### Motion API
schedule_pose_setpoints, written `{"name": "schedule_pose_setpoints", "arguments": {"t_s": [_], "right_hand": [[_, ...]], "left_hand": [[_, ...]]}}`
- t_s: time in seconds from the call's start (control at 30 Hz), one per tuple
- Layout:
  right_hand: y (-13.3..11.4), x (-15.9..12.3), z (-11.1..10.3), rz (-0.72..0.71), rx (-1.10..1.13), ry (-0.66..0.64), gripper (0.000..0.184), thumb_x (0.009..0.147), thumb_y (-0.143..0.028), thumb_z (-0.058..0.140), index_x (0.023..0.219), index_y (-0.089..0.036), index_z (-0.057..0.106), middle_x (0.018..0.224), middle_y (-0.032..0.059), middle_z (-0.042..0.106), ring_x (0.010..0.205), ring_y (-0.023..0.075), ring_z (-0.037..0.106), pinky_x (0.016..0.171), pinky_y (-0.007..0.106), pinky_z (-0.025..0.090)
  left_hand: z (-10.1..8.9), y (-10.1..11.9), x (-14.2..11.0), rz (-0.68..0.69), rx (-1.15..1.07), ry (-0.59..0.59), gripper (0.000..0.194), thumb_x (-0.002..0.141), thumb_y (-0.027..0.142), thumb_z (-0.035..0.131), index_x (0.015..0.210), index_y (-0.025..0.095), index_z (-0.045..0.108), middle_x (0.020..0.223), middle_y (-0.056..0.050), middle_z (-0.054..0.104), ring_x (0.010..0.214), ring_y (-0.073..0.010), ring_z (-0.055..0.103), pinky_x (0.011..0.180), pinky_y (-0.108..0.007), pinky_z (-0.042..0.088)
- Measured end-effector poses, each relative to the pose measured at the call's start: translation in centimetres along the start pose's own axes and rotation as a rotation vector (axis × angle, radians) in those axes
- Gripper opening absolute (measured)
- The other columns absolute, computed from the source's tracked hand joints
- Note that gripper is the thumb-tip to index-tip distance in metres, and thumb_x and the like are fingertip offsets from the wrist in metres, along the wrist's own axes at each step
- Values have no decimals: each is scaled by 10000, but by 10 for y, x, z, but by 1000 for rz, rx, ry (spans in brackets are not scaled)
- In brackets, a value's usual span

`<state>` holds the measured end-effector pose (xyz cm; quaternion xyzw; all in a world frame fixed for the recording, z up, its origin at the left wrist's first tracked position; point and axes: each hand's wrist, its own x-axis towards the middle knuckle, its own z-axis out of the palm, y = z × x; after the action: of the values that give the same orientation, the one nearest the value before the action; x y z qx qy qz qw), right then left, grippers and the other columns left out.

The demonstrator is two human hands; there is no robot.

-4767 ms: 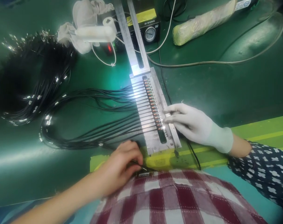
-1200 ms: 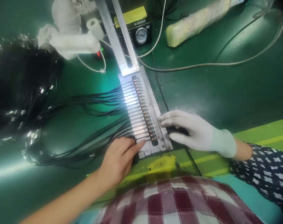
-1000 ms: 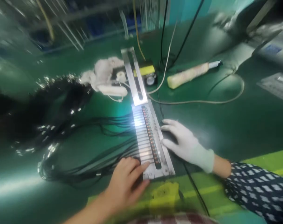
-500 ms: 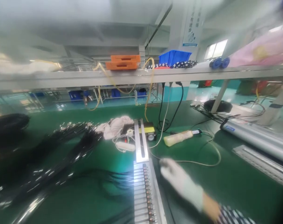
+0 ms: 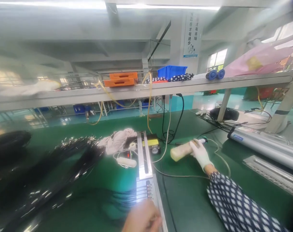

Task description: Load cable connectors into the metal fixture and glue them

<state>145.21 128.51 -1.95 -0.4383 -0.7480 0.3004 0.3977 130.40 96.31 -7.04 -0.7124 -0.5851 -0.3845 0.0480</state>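
One wrapped tube (image 5: 181,152) lies beneath right fingers (image 5: 194,145) grasping it; hold unclear in left fingers (image 5: 156,219).

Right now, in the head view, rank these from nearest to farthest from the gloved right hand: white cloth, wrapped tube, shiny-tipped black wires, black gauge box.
1. Wrapped tube: right at the gloved right hand.
2. Black gauge box: left of the tube.
3. White cloth: left of the gauge.
4. Shiny-tipped black wires: farther left.
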Motion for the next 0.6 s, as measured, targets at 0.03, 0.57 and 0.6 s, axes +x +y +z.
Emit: {"name": "schedule_pose_setpoints", "arguments": {"t_s": [0.03,0.57,0.6], "right_hand": [[-3,-15,-1,-60,83,27,515,1042,-479,373,1413,-133,461,1100,146,682,758,214,700,615,355,628],[-75,-148,-49,-238,1002,-858,791,793,-830,534,1416,-343,493,1494,130,500,1346,341,509,1001,558,522],[-75,-153,-41,-139,1066,-901,750,798,-845,502,1343,-334,565,1459,128,540,1328,337,531,1013,559,507]], "left_hand": [[-10,3,7,-63,-23,41,258,1007,333,430,917,206,635,837,-87,669,762,-180,642,656,-271,531],[-82,53,31,-546,-894,-558,759,605,345,888,1286,179,597,1186,-54,649,1108,-269,592,1002,-390,472],[-77,50,26,-564,-936,-636,750,558,362,910,1230,175,633,1117,-30,653,1056,-250,595,984,-377,473]]}}
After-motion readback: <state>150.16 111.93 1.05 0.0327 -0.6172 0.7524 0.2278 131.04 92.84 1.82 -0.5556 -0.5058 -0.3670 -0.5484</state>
